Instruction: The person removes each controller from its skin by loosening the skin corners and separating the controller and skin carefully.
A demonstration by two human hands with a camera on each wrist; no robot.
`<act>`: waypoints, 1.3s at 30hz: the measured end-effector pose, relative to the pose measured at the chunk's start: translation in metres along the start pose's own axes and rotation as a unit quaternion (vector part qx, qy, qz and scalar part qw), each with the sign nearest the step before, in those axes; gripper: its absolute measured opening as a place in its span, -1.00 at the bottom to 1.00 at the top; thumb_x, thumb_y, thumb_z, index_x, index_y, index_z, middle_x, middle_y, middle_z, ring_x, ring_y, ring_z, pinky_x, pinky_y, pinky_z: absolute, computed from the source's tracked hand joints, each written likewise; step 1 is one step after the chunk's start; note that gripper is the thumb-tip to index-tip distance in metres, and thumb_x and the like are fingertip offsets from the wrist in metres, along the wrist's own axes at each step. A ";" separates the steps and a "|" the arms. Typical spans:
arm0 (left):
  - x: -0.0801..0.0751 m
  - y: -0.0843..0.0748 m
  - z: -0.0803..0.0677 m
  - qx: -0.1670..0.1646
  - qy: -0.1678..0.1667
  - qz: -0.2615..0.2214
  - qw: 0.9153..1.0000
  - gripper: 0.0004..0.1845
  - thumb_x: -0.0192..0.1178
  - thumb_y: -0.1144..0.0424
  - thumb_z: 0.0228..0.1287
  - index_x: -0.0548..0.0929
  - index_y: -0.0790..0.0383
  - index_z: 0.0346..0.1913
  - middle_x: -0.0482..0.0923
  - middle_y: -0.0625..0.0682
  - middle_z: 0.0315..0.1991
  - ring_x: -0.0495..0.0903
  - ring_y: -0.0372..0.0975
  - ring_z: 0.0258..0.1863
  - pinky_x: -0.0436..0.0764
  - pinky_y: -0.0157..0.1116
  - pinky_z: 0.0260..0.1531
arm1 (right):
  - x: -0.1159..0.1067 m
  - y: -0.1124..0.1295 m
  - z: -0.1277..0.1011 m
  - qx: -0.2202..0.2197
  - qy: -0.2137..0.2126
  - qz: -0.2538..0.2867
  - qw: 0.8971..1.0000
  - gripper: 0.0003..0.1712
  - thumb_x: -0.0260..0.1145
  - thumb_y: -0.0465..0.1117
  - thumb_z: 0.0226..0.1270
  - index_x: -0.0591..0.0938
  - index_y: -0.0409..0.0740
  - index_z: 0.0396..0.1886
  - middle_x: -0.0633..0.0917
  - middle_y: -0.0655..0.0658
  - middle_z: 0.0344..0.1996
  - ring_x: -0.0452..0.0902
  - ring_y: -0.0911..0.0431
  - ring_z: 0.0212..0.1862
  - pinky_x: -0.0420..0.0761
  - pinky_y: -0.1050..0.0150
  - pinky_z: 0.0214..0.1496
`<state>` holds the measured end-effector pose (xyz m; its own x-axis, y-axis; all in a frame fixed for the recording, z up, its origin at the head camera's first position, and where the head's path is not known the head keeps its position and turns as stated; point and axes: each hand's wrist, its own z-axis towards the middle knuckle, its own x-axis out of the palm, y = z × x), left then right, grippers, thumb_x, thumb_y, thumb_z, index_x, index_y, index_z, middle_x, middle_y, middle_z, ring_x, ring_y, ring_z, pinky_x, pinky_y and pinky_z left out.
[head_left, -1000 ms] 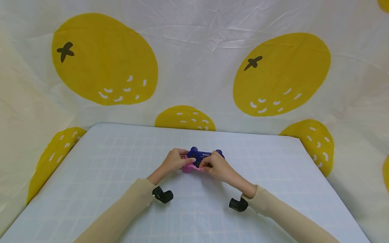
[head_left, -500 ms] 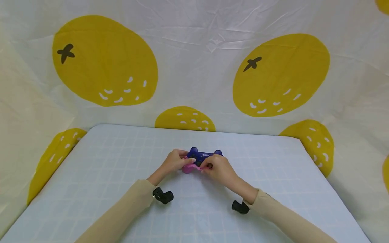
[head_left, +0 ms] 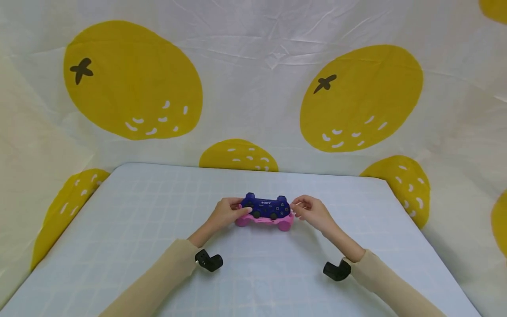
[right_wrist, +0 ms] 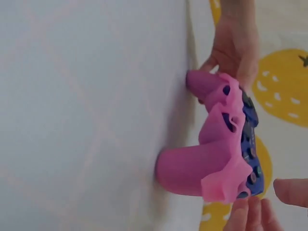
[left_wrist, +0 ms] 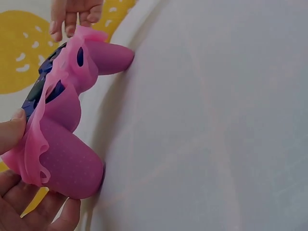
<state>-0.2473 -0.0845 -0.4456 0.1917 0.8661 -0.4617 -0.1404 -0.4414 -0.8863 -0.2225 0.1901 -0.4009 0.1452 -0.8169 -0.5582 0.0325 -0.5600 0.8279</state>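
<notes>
Nearest the viewer, two beige sleeves reach across the pale gridded counter, each wrist bearing a small black camera mount. Mid-counter sits a blue game controller, half-seated in a pink silicone cover (its edge ruffled and loose). The left hand has a closed grip on its left end; the right hand hovers at the right end, fingers relaxed. Behind hangs a lemon-print cloth.
</notes>
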 end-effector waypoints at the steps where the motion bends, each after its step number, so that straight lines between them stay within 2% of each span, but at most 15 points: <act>1: 0.000 0.001 -0.001 0.004 -0.001 -0.001 1.000 -0.53 0.33 0.11 0.20 0.63 0.32 0.10 0.70 0.12 -0.08 0.59 -0.21 -0.22 0.65 -0.25 -0.11 | 0.000 -0.002 -0.001 0.024 0.007 0.005 1.000 -0.62 0.23 -0.06 0.38 0.55 -0.30 -0.03 0.69 -0.26 -0.24 0.66 -0.01 -0.25 0.68 0.14 -0.15; 6: 0.000 0.004 -0.007 0.006 0.004 -0.007 1.000 -0.51 0.29 0.12 0.24 0.58 0.30 0.18 0.69 0.11 -0.04 0.57 -0.23 -0.23 0.64 -0.27 -0.11 | 0.004 -0.012 -0.006 0.093 0.068 0.034 0.993 -0.44 0.17 0.03 0.41 0.49 -0.40 0.09 0.70 -0.29 -0.13 0.70 -0.02 -0.17 0.68 0.14 -0.09; 10: 0.000 0.005 -0.012 0.005 0.028 -0.005 1.000 -0.46 0.21 0.11 0.32 0.46 0.31 0.29 0.63 0.16 0.08 0.59 -0.17 -0.11 0.61 -0.18 0.03 | 0.003 -0.017 -0.008 0.106 0.103 0.069 0.987 -0.39 0.17 0.03 0.41 0.49 -0.47 0.12 0.71 -0.28 -0.10 0.70 -0.01 -0.11 0.67 0.15 -0.03; 13: -0.001 0.006 -0.014 0.014 0.044 -0.009 0.999 -0.46 0.14 0.14 0.38 0.39 0.32 0.33 0.57 0.20 0.16 0.58 -0.11 0.01 0.57 -0.16 0.11 | -0.001 -0.019 -0.006 0.113 0.120 0.107 0.980 -0.43 0.21 -0.04 0.39 0.51 -0.48 0.13 0.73 -0.21 -0.12 0.70 0.05 -0.12 0.66 0.19 -0.02; 16: -0.004 0.007 -0.014 0.017 0.061 -0.035 0.997 -0.48 0.07 0.22 0.42 0.35 0.38 0.35 0.61 0.24 0.01 0.55 -0.14 -0.08 0.58 -0.27 -0.07 | -0.004 -0.019 -0.004 0.126 0.136 0.146 0.972 -0.47 0.22 -0.12 0.37 0.51 -0.48 0.14 0.74 -0.15 -0.14 0.69 0.13 -0.16 0.66 0.23 -0.01; 19: -0.005 0.004 -0.015 -0.003 0.063 -0.068 0.996 -0.51 0.02 0.30 0.39 0.36 0.40 0.33 0.58 0.22 -0.12 0.43 -0.21 -0.26 0.44 -0.36 -0.30 | -0.004 -0.017 -0.003 0.141 0.130 0.168 0.967 -0.51 0.25 -0.17 0.32 0.55 -0.46 0.11 0.75 -0.09 -0.20 0.69 0.17 -0.22 0.67 0.26 -0.06; 21: -0.004 0.001 -0.016 -0.023 0.046 -0.076 0.996 -0.51 0.00 0.33 0.33 0.40 0.38 0.31 0.57 0.19 -0.19 0.39 -0.24 -0.35 0.39 -0.39 -0.38 | -0.003 -0.016 -0.001 0.145 0.117 0.165 0.969 -0.53 0.26 -0.18 0.28 0.58 -0.45 0.06 0.74 -0.05 -0.25 0.69 0.19 -0.27 0.68 0.29 -0.11; 23: -0.001 -0.003 -0.018 -0.039 0.011 -0.068 0.997 -0.51 0.01 0.33 0.26 0.47 0.33 0.27 0.60 0.14 -0.15 0.40 -0.24 -0.37 0.36 -0.39 -0.41 | -0.002 -0.015 0.001 0.145 0.104 0.155 0.972 -0.56 0.27 -0.19 0.24 0.61 -0.44 -0.01 0.74 -0.03 -0.32 0.67 0.20 -0.31 0.68 0.31 -0.17; 26: 0.004 -0.008 -0.024 -0.056 -0.061 -0.041 0.996 -0.58 0.08 0.28 0.23 0.60 0.29 0.15 0.67 0.10 -0.15 0.54 -0.21 -0.30 0.52 -0.37 -0.33 | 0.000 -0.012 0.004 0.137 0.093 0.133 0.977 -0.60 0.27 -0.19 0.21 0.63 -0.44 -0.08 0.73 -0.02 -0.38 0.66 0.21 -0.34 0.69 0.31 -0.20; 30: 0.011 -0.011 -0.031 -0.072 -0.144 -0.029 0.987 -0.70 0.24 0.19 0.17 0.67 0.28 -0.08 0.72 0.12 -0.16 0.67 -0.15 -0.16 0.65 -0.29 -0.18 | -0.001 -0.010 0.007 0.135 0.095 0.135 0.977 -0.66 0.27 -0.23 0.20 0.65 -0.43 -0.14 0.72 0.00 -0.42 0.65 0.21 -0.36 0.69 0.31 -0.21; 34: 0.013 -0.010 -0.032 -0.077 -0.166 -0.032 0.983 -0.78 0.27 0.18 0.14 0.67 0.26 -0.22 0.72 0.10 -0.22 0.69 -0.17 -0.23 0.60 -0.36 -0.29 | -0.005 -0.010 0.007 0.143 0.119 0.158 0.970 -0.65 0.26 -0.25 0.25 0.64 -0.43 -0.06 0.74 -0.04 -0.33 0.66 0.19 -0.29 0.68 0.30 -0.14; 37: 0.014 -0.009 -0.032 -0.064 -0.174 -0.027 0.982 -0.84 0.25 0.21 0.15 0.68 0.25 -0.28 0.72 0.09 -0.25 0.69 -0.20 -0.29 0.58 -0.39 -0.33 | -0.008 -0.012 0.006 0.157 0.138 0.180 0.961 -0.59 0.26 -0.21 0.31 0.61 -0.41 0.05 0.75 -0.08 -0.21 0.67 0.17 -0.21 0.67 0.27 -0.05; 39: 0.014 -0.009 -0.032 -0.053 -0.184 -0.023 0.981 -0.87 0.25 0.24 0.15 0.68 0.25 -0.32 0.72 0.08 -0.29 0.68 -0.23 -0.35 0.57 -0.40 -0.35 | -0.009 -0.015 0.007 0.167 0.145 0.199 0.955 -0.57 0.27 -0.19 0.33 0.59 -0.40 0.08 0.75 -0.06 -0.21 0.68 0.17 -0.19 0.66 0.25 -0.03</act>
<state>-0.2119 -0.0754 -0.4452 -0.1707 0.9032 -0.3938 -0.0337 -0.4048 -0.9138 -0.2310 0.2047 -0.4089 0.3504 -0.9283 -0.1246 -0.3917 -0.2661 0.8808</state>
